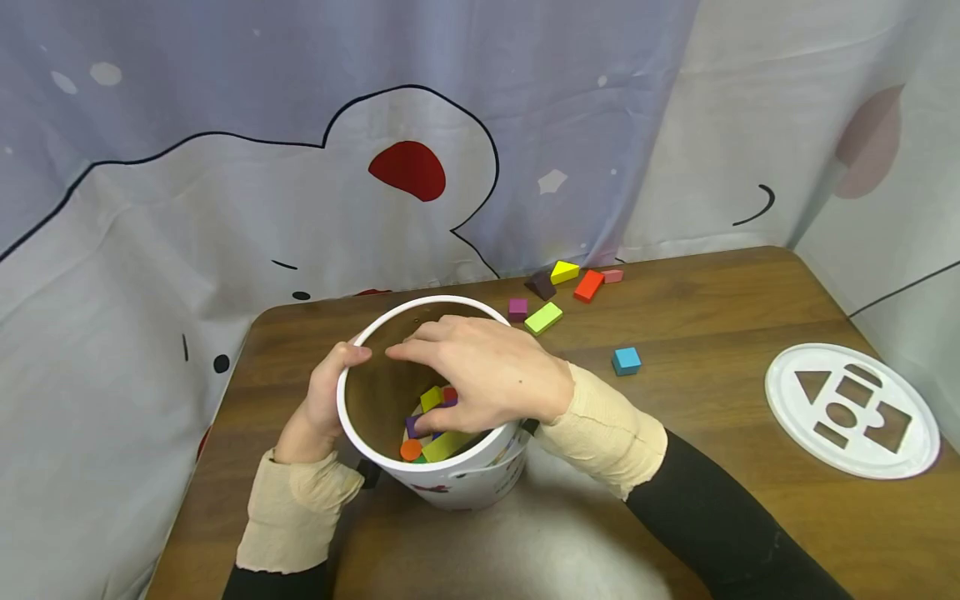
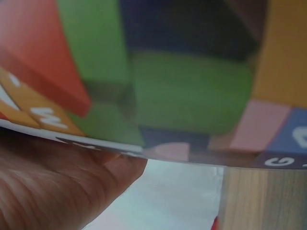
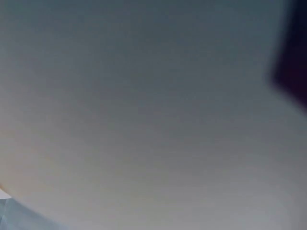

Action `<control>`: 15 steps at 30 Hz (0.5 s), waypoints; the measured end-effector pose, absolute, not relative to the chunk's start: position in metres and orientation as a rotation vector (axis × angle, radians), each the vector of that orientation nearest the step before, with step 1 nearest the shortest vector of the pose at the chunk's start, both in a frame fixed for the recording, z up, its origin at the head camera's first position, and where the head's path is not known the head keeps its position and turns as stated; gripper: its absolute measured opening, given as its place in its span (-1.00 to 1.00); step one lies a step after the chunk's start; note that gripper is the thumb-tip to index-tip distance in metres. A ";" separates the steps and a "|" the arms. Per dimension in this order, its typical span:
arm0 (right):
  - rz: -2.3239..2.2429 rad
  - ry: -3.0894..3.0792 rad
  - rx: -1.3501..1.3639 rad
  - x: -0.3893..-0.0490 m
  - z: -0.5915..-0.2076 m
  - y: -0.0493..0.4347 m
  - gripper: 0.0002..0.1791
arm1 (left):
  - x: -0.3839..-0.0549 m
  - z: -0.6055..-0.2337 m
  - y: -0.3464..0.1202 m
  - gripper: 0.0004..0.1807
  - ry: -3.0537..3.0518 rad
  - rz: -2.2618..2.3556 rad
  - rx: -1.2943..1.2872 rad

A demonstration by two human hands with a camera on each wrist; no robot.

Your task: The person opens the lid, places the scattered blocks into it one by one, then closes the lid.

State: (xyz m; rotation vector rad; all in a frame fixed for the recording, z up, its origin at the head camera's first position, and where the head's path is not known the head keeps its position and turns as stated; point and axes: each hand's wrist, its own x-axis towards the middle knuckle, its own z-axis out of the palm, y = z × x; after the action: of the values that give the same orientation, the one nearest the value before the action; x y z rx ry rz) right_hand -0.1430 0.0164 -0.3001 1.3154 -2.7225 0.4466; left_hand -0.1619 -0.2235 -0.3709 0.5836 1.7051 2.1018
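A white bucket (image 1: 348, 417) stands tilted on the table, with several coloured blocks (image 1: 444, 447) inside. My left hand (image 1: 327, 387) grips the bucket's left side, its thumb over the rim. In the left wrist view, that hand (image 2: 62, 187) lies against the bucket's printed wall (image 2: 192, 91). Over the bucket's mouth reaches my right hand (image 1: 487, 367), index finger and thumb spread apart, the thumb tip near a purple block (image 1: 412, 427). Nothing shows held between them; the other fingers are partly hidden. A blurred pale surface (image 3: 144, 143) fills most of the right wrist view.
Behind the bucket lie a magenta cube (image 1: 518, 310), a lime block (image 1: 543, 318), a dark block (image 1: 541, 285), a yellow triangular block (image 1: 564, 272), a red block (image 1: 589, 286) and a pink block (image 1: 612, 276). Rightward are a blue cube (image 1: 626, 362) and a white shape-cutout lid (image 1: 798, 429).
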 end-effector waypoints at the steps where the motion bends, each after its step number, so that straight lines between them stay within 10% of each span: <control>1: 0.446 -2.718 1.314 -0.143 -0.300 0.017 -0.19 | -0.162 -0.371 -0.223 -0.52 1.705 2.102 0.583; 15: 0.877 -2.363 1.205 -0.145 -0.302 0.040 -0.42 | -0.161 -0.371 -0.224 -0.52 1.748 2.119 0.501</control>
State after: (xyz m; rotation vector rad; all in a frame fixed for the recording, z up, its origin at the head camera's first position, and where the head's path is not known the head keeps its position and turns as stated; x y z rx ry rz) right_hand -0.1452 0.0400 -0.3020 1.2055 -2.3625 0.8771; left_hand -0.1605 -0.2240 -0.3713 0.5006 1.7478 2.1192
